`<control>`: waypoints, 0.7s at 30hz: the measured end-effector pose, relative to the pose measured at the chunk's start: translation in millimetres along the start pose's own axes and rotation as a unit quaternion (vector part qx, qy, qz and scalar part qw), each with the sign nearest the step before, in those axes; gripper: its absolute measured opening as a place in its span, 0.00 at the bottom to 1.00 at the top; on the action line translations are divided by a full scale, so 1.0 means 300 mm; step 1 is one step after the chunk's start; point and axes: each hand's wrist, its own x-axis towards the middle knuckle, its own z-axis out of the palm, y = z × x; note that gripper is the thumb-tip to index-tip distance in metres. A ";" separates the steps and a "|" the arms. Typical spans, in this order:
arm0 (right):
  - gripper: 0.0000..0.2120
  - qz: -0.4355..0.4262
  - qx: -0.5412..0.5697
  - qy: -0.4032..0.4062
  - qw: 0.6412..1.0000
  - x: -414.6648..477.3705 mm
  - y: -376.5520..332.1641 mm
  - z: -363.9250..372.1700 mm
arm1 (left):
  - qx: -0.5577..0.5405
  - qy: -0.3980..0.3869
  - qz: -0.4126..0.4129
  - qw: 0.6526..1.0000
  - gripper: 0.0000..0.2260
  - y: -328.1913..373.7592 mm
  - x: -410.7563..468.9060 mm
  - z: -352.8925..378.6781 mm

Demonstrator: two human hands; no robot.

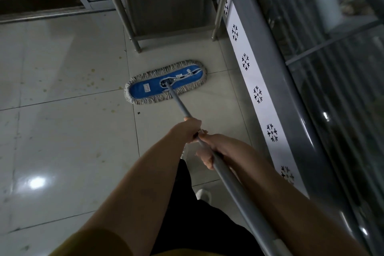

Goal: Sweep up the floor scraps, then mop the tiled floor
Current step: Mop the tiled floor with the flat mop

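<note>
The left hand point(188, 131) and, just behind it, the right hand point(212, 149) each hold a closed grip round the grey mop handle point(180, 106), whose blue fringed mop head point(149, 89) lies flat on the tiled floor point(72, 131) near a metal rack leg point(133, 33).

— Where does the mop handle point(239, 189) end?
— Can't tell. The bottom edge cuts it off at five o'clock, and the left hand point(190, 131) and right hand point(216, 149) hide a stretch of it.
— The label point(146, 87) on the mop head point(187, 78)?
— Too small to read.
— Inside the freezer point(270, 81), two o'clock?
— Blurred shapes behind glass. The rack legs point(122, 12) run off at twelve.
</note>
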 end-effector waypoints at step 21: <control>0.20 0.006 -0.027 0.054 0.998 0.108 -0.560 0.180 | -0.078 -0.024 0.018 0.996 0.16 0.416 0.173 -0.346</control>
